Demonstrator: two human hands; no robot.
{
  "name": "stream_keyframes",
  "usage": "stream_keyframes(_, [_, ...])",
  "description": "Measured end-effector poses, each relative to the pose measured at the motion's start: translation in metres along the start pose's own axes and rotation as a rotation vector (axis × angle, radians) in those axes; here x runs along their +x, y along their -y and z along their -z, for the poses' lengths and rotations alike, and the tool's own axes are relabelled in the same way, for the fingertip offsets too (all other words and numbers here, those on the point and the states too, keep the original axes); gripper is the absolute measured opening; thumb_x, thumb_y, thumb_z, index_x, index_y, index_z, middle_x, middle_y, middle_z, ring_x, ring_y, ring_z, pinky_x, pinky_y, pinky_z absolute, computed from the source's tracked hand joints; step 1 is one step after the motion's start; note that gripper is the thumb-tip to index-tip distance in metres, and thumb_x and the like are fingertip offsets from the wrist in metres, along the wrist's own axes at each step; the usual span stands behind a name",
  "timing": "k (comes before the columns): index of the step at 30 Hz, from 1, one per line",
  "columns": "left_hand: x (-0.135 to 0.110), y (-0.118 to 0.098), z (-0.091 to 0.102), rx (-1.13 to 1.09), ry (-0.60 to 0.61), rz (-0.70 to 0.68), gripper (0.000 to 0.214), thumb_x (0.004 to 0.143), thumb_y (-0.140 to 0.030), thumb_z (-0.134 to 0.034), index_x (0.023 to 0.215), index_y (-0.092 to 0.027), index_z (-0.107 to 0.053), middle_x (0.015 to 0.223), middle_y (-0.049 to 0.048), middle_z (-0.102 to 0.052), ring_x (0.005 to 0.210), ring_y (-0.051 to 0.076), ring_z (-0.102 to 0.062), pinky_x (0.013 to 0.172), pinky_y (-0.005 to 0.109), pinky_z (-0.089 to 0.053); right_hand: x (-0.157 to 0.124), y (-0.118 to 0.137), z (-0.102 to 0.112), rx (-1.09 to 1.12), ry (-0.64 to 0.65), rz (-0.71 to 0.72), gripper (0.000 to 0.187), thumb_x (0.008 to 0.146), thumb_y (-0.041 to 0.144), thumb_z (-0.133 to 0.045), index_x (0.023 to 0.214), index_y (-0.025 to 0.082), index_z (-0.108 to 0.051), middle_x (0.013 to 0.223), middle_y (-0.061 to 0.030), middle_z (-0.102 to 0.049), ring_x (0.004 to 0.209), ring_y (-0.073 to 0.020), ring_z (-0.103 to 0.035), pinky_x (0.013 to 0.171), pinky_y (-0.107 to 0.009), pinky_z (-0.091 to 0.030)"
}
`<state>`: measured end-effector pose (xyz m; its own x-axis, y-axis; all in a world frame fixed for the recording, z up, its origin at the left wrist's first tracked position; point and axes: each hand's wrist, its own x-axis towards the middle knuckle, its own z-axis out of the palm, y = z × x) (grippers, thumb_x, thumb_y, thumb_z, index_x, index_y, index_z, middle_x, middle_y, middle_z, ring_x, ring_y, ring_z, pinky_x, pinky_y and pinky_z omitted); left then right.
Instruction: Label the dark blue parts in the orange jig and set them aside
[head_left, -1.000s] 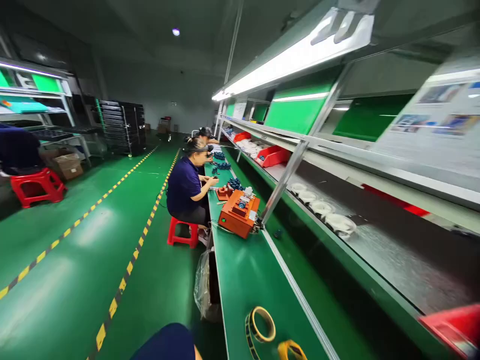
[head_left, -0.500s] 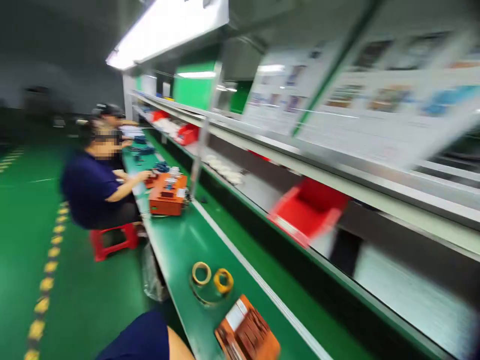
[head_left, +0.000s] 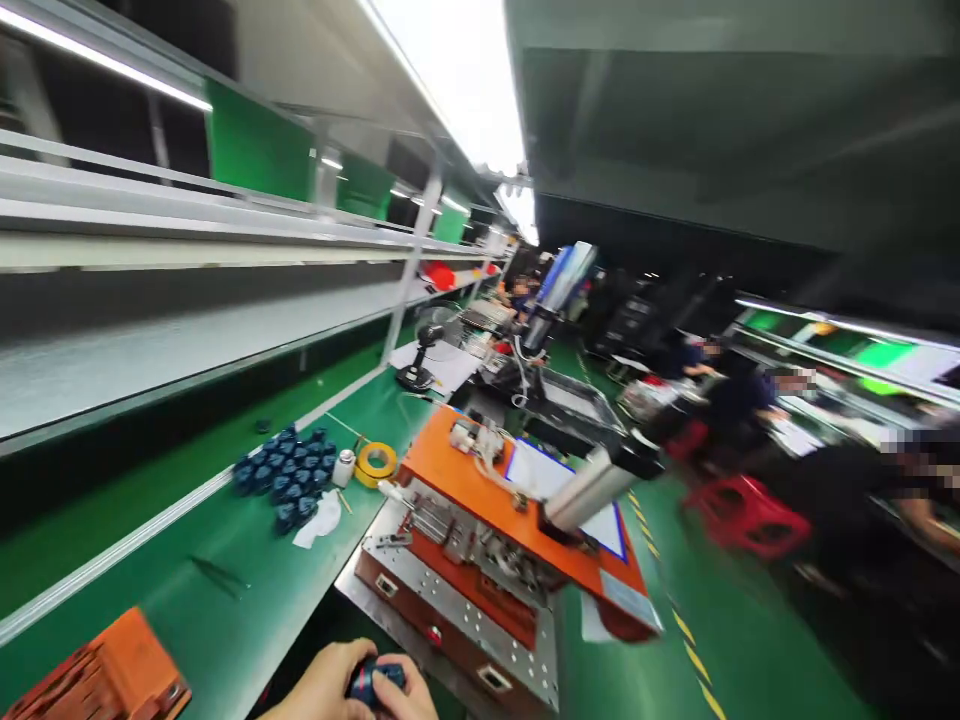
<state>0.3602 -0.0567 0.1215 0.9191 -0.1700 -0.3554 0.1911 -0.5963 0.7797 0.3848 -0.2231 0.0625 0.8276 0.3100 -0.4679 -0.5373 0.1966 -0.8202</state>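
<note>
Fingers of the left hand (head_left: 328, 683) and the right hand (head_left: 411, 694) are grasping a dark-blue part (head_left: 363, 685) between them at the bottom centre of the frame. An orange fixture (head_left: 142, 660) lies on the green bench (head_left: 157, 560) in the lower left corner. Right of the hands and just beyond them stands an orange-topped machine (head_left: 442, 460), its near face carrying a red button (head_left: 434, 634); a silver cylinder (head_left: 581, 490) tilts above its top. Tweezers (head_left: 216, 574) lie left of centre. Farther along the bench, a cluster of blue parts (head_left: 289, 470) sits near a small white bottle (head_left: 343, 468), with a yellow tape roll (head_left: 363, 468) just beside it. Behind these rises a black stand (head_left: 424, 355). At the right, a red stool (head_left: 742, 515) and seated people are blurred.
</note>
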Motion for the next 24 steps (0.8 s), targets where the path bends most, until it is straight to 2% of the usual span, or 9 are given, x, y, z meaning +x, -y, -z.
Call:
stream_keyframes(3, [0.015,-0.022,-0.004,0.055,0.073,-0.063,0.051,0.059,-0.026,-0.076,0.110,-0.023,-0.068,0.105,0.0001,-0.075,0.097,0.025,-0.066,0.080,0.028,-0.044,-0.011,0.006,0.015,0.160,-0.034,0.028,0.051,0.048,0.051,-0.091,0.080,0.022,-0.064,0.070,-0.0001,-0.066,0.062,-0.0186,-0.065,0.056,-0.028,-0.046])
stream_keyframes(6, [0.028,-0.040,-0.008,0.079,0.140,-0.149,0.044,0.065,-0.024,-0.072,0.109,-0.021,-0.067,0.103,0.0024,-0.075,0.095,0.025,-0.066,0.080,0.028,-0.043,-0.027,0.023,0.022,0.153,-0.101,0.081,0.046,0.055,0.046,-0.089,0.084,0.020,-0.064,0.077,-0.0014,-0.067,0.071,-0.0184,-0.066,0.060,-0.027,-0.048])
stream_keyframes(11, [0.053,-0.053,-0.014,0.096,0.196,-0.229,0.042,0.071,-0.025,-0.069,0.112,-0.018,-0.067,0.104,0.0066,-0.074,0.096,0.026,-0.067,0.084,0.030,-0.045,-0.033,0.048,0.041,-0.212,-0.186,0.229,0.045,0.074,0.058,-0.071,0.095,0.020,-0.065,0.082,-0.0040,-0.069,0.079,-0.0211,-0.068,0.065,-0.030,-0.052])
stream_keyframes(14, [0.064,-0.048,-0.018,0.058,0.141,-0.195,0.045,0.074,-0.033,-0.069,0.116,-0.017,-0.065,0.106,0.0080,-0.074,0.096,0.026,-0.067,0.087,0.032,-0.047,-0.020,0.065,0.077,-0.337,-0.298,0.280,0.049,0.080,0.062,-0.061,0.101,0.018,-0.068,0.087,-0.0065,-0.069,0.083,-0.0231,-0.066,0.070,-0.035,-0.054])
stream_keyframes(16, [0.069,-0.042,-0.019,0.035,0.078,-0.165,0.046,0.076,-0.039,-0.068,0.116,-0.017,-0.066,0.105,0.0073,-0.074,0.092,0.026,-0.067,0.085,0.033,-0.048,-0.007,0.084,0.110,-0.438,-0.422,0.343,0.049,0.085,0.059,-0.055,0.107,0.018,-0.067,0.099,-0.0101,-0.069,0.095,-0.0262,-0.063,0.084,-0.042,-0.053])
stream_keyframes(19, [0.076,-0.037,-0.019,0.000,0.000,-0.124,0.050,0.074,-0.047,-0.069,0.113,-0.016,-0.067,0.098,0.0054,-0.075,0.086,0.026,-0.067,0.082,0.034,-0.050,0.019,0.120,0.161,-0.613,-0.560,0.446,0.044,0.086,0.048,-0.058,0.118,0.019,-0.064,0.130,-0.0145,-0.059,0.128,-0.0329,-0.046,0.108,-0.051,-0.036])
stream_keyframes(21, [0.082,-0.038,-0.017,-0.018,-0.038,-0.108,0.051,0.072,-0.050,-0.071,0.111,-0.017,-0.067,0.097,0.0050,-0.075,0.088,0.027,-0.067,0.083,0.035,-0.051,0.041,0.142,0.187,-0.724,-0.564,0.489,0.042,0.082,0.039,-0.064,0.119,0.019,-0.065,0.138,-0.0148,-0.055,0.138,-0.0354,-0.035,0.116,-0.054,-0.024])
stream_keyframes(24, [0.091,-0.045,-0.015,-0.025,-0.081,-0.118,0.050,0.073,-0.049,-0.070,0.113,-0.018,-0.067,0.105,0.0051,-0.075,0.097,0.027,-0.068,0.090,0.034,-0.050,0.072,0.161,0.207,-0.853,-0.503,0.517,0.037,0.075,0.031,-0.074,0.110,0.020,-0.069,0.132,-0.0135,-0.062,0.136,-0.0375,-0.040,0.116,-0.054,-0.022])
